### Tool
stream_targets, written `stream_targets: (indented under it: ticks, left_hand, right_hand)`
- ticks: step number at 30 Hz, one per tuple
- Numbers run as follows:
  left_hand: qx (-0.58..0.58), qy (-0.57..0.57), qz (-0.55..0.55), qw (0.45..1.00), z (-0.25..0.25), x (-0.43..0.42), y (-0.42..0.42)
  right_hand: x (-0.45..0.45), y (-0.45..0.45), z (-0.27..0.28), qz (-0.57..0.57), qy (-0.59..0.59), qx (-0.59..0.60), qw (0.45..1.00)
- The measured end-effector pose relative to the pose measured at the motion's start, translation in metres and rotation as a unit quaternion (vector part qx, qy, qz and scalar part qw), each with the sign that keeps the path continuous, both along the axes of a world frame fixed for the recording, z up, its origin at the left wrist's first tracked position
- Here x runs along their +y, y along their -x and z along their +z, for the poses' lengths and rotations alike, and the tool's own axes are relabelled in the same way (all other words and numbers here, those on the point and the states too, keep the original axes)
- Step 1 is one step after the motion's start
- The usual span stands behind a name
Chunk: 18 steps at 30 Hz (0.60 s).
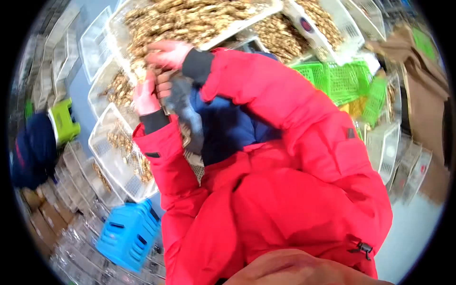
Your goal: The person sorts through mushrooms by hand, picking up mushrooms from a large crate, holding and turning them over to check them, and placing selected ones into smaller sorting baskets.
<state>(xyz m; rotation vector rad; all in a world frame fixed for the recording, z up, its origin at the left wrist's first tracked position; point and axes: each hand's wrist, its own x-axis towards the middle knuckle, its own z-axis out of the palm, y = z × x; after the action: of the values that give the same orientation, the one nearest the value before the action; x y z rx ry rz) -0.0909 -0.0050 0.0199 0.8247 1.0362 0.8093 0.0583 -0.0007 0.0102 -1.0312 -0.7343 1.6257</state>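
Observation:
My right hand reaches left over the edge of a large white crate heaped with golden-brown, root-like pieces. Its fingers are stretched out and look apart, with nothing clearly held. Just below it is my left hand, upright beside the crate's corner. Motion blurs its fingers, so I cannot tell whether it grips anything. Between my hands and my lap, finger-like shapes show beside a grey cloth; whose they are is unclear. Both my sleeves are red with dark cuffs.
White baskets with more root pieces stand at the left. Green baskets are at the right, near another full white crate. A blue plastic stool or crate sits at lower left. A dark-clothed person or garment is at far left.

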Motion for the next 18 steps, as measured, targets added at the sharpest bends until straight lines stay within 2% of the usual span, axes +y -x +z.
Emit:
stream_targets:
  ticks: [1, 2, 3, 4, 6, 7, 8, 10, 11, 12, 13, 14, 15, 16, 17, 18]
  left_hand:
    - [0.051, -0.062, 0.020, 0.997, -0.007, -0.001, -0.004]
    - [0.103, -0.127, 0.049, 0.985, -0.020, 0.001, -0.004]
    - [0.189, -0.215, 0.025, 0.958, -0.035, 0.012, -0.003]
    - [0.230, -0.241, 0.002, 0.943, -0.021, 0.002, -0.019]
    - [0.289, -0.319, -0.006, 0.903, -0.007, -0.010, -0.042]
    - [0.338, -0.370, -0.042, 0.864, -0.002, -0.013, -0.052]
    - [0.386, -0.414, -0.074, 0.821, 0.007, -0.016, -0.059]
    - [0.250, -0.340, -0.077, 0.903, 0.020, -0.036, -0.086]
    - [0.262, -0.318, -0.120, 0.903, 0.036, -0.048, -0.099]
    - [0.242, -0.366, -0.146, 0.887, 0.036, -0.053, -0.110]
    - [0.207, -0.356, -0.160, 0.897, 0.043, -0.057, -0.118]
    - [0.173, -0.343, -0.177, 0.906, 0.050, -0.070, -0.129]
    - [0.174, -0.346, -0.196, 0.901, 0.055, -0.080, -0.137]
    - [0.176, -0.347, -0.214, 0.896, 0.060, -0.087, -0.144]
    - [0.180, -0.346, -0.231, 0.891, 0.063, -0.095, -0.149]
    - [0.184, -0.369, -0.264, 0.872, 0.059, -0.093, -0.149]
  right_hand:
    - [-0.014, 0.002, 0.014, -0.003, 0.034, 0.037, 0.999]
    - [-0.012, 0.013, -0.011, -0.027, -0.053, -0.008, 0.998]
    - [-0.010, 0.020, -0.022, -0.069, -0.088, -0.055, 0.992]
    - [-0.015, 0.021, -0.025, -0.104, -0.122, -0.101, 0.982]
    - [-0.029, 0.005, -0.012, -0.135, -0.101, 0.060, 0.984]
    - [-0.038, -0.007, -0.008, -0.175, -0.083, 0.131, 0.972]
    - [-0.045, -0.021, -0.005, -0.186, -0.127, 0.100, 0.969]
    - [-0.063, -0.054, 0.000, -0.152, -0.081, 0.244, 0.954]
    - [-0.099, -0.072, 0.030, -0.207, -0.065, 0.209, 0.954]
    - [-0.094, -0.078, 0.012, -0.209, -0.145, 0.281, 0.925]
    - [-0.080, -0.087, -0.012, -0.228, -0.226, 0.175, 0.931]
    - [-0.099, -0.104, -0.008, -0.231, -0.337, -0.027, 0.912]
    - [-0.120, -0.122, -0.002, -0.285, -0.418, -0.284, 0.815]
    - [-0.140, -0.140, 0.004, -0.361, -0.462, -0.441, 0.680]
    - [-0.147, -0.160, -0.010, -0.336, -0.494, -0.437, 0.672]
    - [-0.158, -0.172, -0.016, -0.309, -0.465, -0.296, 0.775]
